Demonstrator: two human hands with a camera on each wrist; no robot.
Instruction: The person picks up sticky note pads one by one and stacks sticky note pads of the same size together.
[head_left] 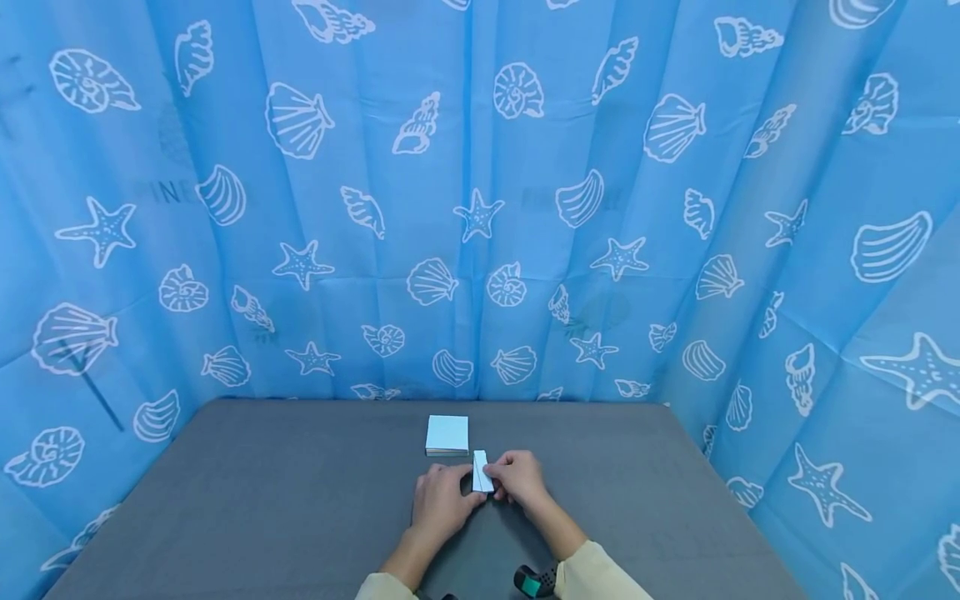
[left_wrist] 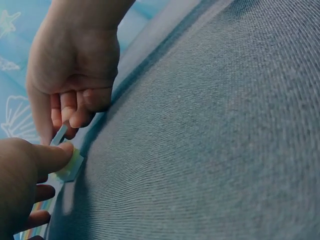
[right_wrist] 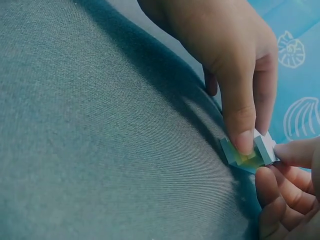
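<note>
A small strip of folded paper (head_left: 481,472), pale on its outer side, stands between both hands at the middle of the table. In the wrist views its inner side looks yellow (right_wrist: 245,159). My left hand (head_left: 441,502) holds it from the left, thumb at the near end and index finger along the far side. The right hand (head_left: 519,478) pinches a raised flap (left_wrist: 59,135) between thumb and index finger, its other fingers curled below. Just beyond the left hand lies a stack of square paper (head_left: 447,433), with many-coloured edges in the left wrist view.
A grey cloth covers the table (head_left: 285,500). Behind and at both sides hangs a blue curtain (head_left: 480,208) with white shells and starfish. A black and green device (head_left: 534,582) sits by the right wrist, at the cream sleeve (head_left: 600,575).
</note>
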